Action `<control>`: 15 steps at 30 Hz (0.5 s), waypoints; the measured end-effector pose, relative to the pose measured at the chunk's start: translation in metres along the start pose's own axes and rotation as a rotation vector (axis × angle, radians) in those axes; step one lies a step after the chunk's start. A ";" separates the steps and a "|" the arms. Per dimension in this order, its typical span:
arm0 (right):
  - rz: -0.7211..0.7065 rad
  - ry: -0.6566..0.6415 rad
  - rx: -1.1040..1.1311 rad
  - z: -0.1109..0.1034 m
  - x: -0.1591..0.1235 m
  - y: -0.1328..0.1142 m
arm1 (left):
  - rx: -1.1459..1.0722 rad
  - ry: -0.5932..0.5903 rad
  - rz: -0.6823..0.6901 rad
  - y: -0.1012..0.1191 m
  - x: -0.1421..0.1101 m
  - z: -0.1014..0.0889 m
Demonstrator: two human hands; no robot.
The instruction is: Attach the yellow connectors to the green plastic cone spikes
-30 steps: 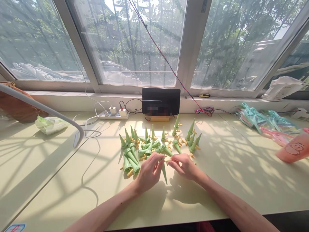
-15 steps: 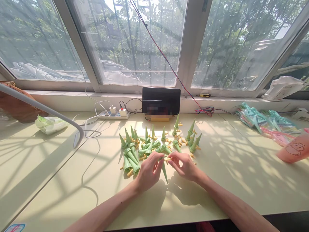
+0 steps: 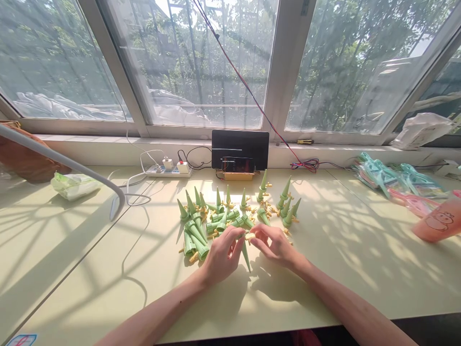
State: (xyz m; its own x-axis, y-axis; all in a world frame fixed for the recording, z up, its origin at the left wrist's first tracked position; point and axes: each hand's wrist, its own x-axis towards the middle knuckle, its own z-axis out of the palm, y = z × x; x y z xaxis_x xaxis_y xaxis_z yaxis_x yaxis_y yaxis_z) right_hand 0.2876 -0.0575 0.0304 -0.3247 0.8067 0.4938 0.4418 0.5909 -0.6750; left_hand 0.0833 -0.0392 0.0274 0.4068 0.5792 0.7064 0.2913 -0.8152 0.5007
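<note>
Above the near part of the table, my left hand (image 3: 227, 252) pinches a green plastic plant-watering spike (image 3: 246, 257) near its wide end. The spike's tip points down toward me. My right hand (image 3: 274, 246) has its thumb and fingers closed on a small yellow valve (image 3: 249, 236) at the spike's wide end. Whether the valve is fully seated in the spike is hidden by the fingers. Just beyond both hands, several green spikes with yellow valves (image 3: 196, 233) lie in a pile. Others, such as the spike at the right (image 3: 292, 211), stand with their tips up.
A dark tablet (image 3: 240, 144) leans at the back, with a phone (image 3: 238, 165) before it. Left are a power strip (image 3: 169, 173), a grey curved arm (image 3: 72, 161) and a green packet (image 3: 75, 185). Turquoise items in bags (image 3: 382, 173) and a pink cup (image 3: 439, 222) are right.
My right fingers have shifted slightly around the yellow valve. My left hand and the spike stay almost in place.
</note>
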 end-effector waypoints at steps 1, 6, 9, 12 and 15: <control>-0.001 0.003 0.010 0.000 0.000 -0.001 | 0.000 0.002 -0.002 0.000 0.000 0.000; -0.030 -0.003 -0.014 0.001 0.000 -0.001 | -0.006 -0.005 -0.005 -0.002 -0.001 0.000; -0.038 0.007 -0.032 0.002 0.000 0.001 | -0.004 -0.004 0.000 -0.001 -0.001 0.000; -0.033 0.005 -0.046 0.002 -0.001 0.002 | -0.001 -0.007 0.015 -0.001 -0.001 0.000; -0.029 -0.004 -0.065 0.004 -0.001 0.005 | 0.003 -0.018 0.031 0.000 -0.001 0.000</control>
State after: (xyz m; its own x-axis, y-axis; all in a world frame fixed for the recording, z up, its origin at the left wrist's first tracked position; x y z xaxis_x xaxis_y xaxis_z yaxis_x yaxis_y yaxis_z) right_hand 0.2872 -0.0559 0.0246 -0.3413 0.7894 0.5103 0.4851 0.6129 -0.6237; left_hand 0.0833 -0.0397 0.0267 0.4311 0.5535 0.7126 0.2810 -0.8328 0.4769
